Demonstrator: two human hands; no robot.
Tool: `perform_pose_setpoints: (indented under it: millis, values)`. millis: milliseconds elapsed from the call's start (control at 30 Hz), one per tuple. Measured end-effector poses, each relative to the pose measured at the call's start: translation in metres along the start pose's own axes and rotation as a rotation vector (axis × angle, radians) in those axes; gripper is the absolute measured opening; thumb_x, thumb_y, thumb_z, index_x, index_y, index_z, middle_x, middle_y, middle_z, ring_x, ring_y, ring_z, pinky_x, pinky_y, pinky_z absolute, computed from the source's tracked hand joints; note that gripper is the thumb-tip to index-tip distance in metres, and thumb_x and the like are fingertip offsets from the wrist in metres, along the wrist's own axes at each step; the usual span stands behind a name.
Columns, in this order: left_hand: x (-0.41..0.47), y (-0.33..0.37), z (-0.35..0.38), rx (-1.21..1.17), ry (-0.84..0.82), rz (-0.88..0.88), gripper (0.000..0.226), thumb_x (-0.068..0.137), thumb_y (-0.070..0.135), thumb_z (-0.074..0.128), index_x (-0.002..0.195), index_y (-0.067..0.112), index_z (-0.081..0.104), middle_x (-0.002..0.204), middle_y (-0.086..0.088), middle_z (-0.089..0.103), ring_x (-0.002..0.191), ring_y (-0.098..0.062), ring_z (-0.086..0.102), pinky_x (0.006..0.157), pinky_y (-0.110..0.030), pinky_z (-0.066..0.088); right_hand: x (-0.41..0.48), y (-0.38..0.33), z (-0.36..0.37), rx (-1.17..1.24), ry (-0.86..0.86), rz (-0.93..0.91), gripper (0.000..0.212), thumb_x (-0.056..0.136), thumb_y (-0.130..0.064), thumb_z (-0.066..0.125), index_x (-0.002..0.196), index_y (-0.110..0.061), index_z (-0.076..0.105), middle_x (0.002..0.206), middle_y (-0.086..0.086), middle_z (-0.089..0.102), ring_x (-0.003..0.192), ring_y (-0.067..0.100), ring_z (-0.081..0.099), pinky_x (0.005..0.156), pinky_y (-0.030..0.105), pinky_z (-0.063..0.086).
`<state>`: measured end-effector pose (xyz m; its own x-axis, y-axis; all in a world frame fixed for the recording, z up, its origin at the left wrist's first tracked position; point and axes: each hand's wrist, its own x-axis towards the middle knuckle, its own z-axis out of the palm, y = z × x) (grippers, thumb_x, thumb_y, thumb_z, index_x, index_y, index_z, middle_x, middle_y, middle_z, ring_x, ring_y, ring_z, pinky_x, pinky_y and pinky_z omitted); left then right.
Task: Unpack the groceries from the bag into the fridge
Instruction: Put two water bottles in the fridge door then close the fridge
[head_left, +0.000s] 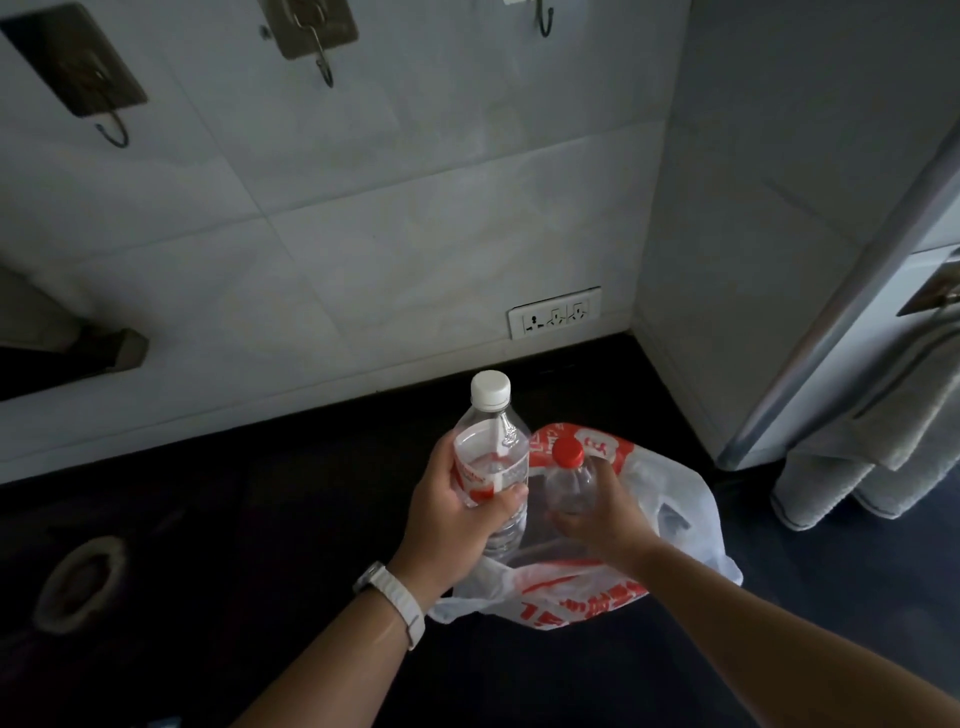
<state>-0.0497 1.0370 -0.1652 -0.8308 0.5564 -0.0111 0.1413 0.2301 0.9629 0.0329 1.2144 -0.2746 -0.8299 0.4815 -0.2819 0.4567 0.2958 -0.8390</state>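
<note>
The left hand, with a white watch on its wrist, is wrapped around the lower body of a clear water bottle that has a white cap and a red-and-white label. The thumb lies across the label on the near side and the fingertips curl round the right side. This bottle's long axis stands nearly upright, leaning slightly away from the camera, so the cap points up and toward the tiled wall.

Just beside it, the right hand grips a second clear bottle around its shoulder, fingers curled over the far side. Its red cap also points up and away, and its axis runs roughly parallel to the first. Its lower part sits in the open mouth of a white plastic bag printed in red, which lies crumpled on the dark countertop.

A white triple socket is set in the wall just above the counter. Metal hooks hang higher up. To the right stands a tall grey unit with a rounded silvery edge, and a grey towel hangs from it. A dim ring-shaped object lies on the counter far to the left.
</note>
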Motion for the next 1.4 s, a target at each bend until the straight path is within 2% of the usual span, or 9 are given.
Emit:
perform_pose_setpoints:
  millis: [100,300,433,600,767,1000,1167,1333,1400]
  values:
    - [-0.002,0.003,0.000,-0.007,0.007,-0.007,0.062,0.076,0.009,0.080,0.128,0.028,0.051,0.113,0.011,0.066,0.106,-0.009,0.065,0.085,-0.025,0.055,0.000,0.005,0.003,0.004,0.016,0.034,0.084,0.071,-0.043,0.082,0.138,-0.039,0.031,0.123,-0.006,0.058,0.105,0.017,0.062,0.086,0.043,0.058]
    - [0.002,0.011,-0.001,-0.038,0.027,0.043,0.058,0.077,0.006,0.079,0.126,0.023,0.052,0.111,0.008,0.067,0.104,-0.011,0.066,0.082,-0.025,0.054,-0.012,-0.001,-0.007,0.035,0.030,0.028,0.076,0.070,-0.049,0.080,0.132,-0.033,0.040,0.104,-0.008,0.066,0.091,0.008,0.065,0.078,0.032,0.059]
    - [0.003,0.015,-0.002,-0.059,0.009,0.078,0.057,0.077,0.008,0.079,0.125,0.024,0.053,0.110,0.011,0.066,0.103,-0.010,0.066,0.082,-0.023,0.054,-0.030,-0.020,-0.023,0.170,0.065,-0.031,0.068,0.066,-0.056,0.081,0.122,-0.039,0.047,0.104,-0.011,0.069,0.096,0.006,0.067,0.083,0.034,0.058]
    - [0.003,0.018,-0.006,-0.102,-0.037,0.132,0.053,0.078,0.009,0.078,0.124,0.021,0.054,0.109,0.002,0.067,0.101,-0.015,0.067,0.081,-0.029,0.056,-0.061,-0.053,-0.047,0.274,0.179,-0.098,0.047,0.075,-0.036,0.081,0.114,-0.035,0.053,0.100,-0.008,0.070,0.092,0.002,0.067,0.080,0.024,0.057]
    - [0.003,0.031,-0.007,-0.126,-0.086,0.216,0.051,0.078,0.008,0.078,0.122,0.019,0.055,0.107,-0.001,0.068,0.099,-0.016,0.068,0.077,-0.025,0.055,-0.083,-0.068,-0.062,0.352,0.228,-0.121,0.042,0.075,-0.034,0.080,0.109,-0.038,0.057,0.100,-0.007,0.072,0.094,0.009,0.069,0.083,0.032,0.054]
    - [-0.003,0.047,-0.002,-0.177,-0.106,0.250,0.049,0.074,0.016,0.080,0.116,0.027,0.058,0.105,0.002,0.069,0.098,-0.016,0.068,0.076,-0.025,0.054,-0.110,-0.084,-0.066,0.379,0.280,-0.154,0.038,0.080,-0.020,0.079,0.109,-0.029,0.057,0.097,-0.004,0.072,0.089,0.007,0.070,0.076,0.024,0.053]
    - [-0.012,0.054,-0.003,-0.158,-0.074,0.243,0.053,0.070,0.031,0.080,0.117,0.028,0.058,0.107,0.001,0.069,0.099,-0.018,0.068,0.080,-0.036,0.056,-0.114,-0.088,-0.073,0.360,0.246,-0.218,0.035,0.080,-0.020,0.079,0.107,-0.027,0.058,0.095,-0.002,0.072,0.090,0.010,0.070,0.076,0.026,0.054]
    - [-0.031,0.062,0.003,-0.137,0.034,0.208,0.048,0.077,0.009,0.080,0.117,0.024,0.058,0.103,0.004,0.070,0.093,-0.012,0.069,0.074,-0.024,0.055,-0.114,-0.092,-0.086,0.352,0.136,-0.292,0.035,0.081,-0.024,0.078,0.109,-0.027,0.057,0.098,-0.001,0.071,0.093,0.011,0.070,0.078,0.026,0.054]
    - [-0.040,0.066,0.006,-0.130,0.086,0.198,0.048,0.077,0.009,0.079,0.117,0.022,0.058,0.102,0.003,0.070,0.093,-0.012,0.069,0.073,-0.021,0.053,-0.114,-0.092,-0.092,0.347,0.081,-0.318,0.036,0.081,-0.025,0.079,0.109,-0.028,0.057,0.099,-0.002,0.071,0.093,0.010,0.070,0.078,0.026,0.053]
